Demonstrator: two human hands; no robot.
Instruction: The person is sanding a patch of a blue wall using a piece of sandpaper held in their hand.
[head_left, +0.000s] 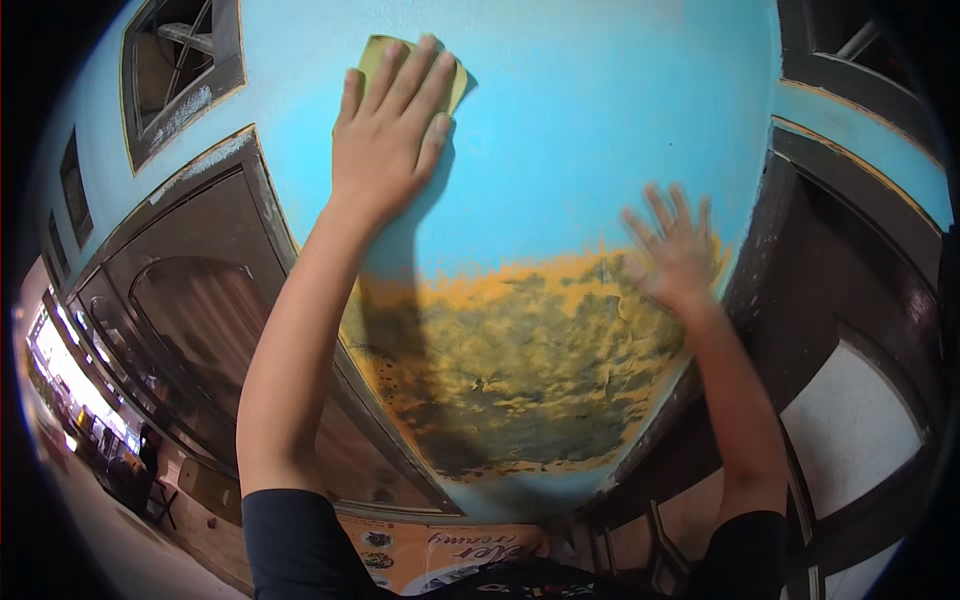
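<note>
My left hand presses a yellow sheet of sandpaper flat against a light-blue painted wall, high up and left of the middle. The fingers lie over the sheet, and its edges show around them. My right hand is lower on the right, blurred, with fingers spread and nothing in it. It is at the wall or just off it; which one I cannot tell. Below both hands, a rough patch of orange and dark grey-green with cracked, peeling paint spans the wall.
A dark door stands in its frame on the left, with a small window above. On the right is another dark doorframe with a pale panel. An orange printed sheet bearing writing lies below, by the wall's foot.
</note>
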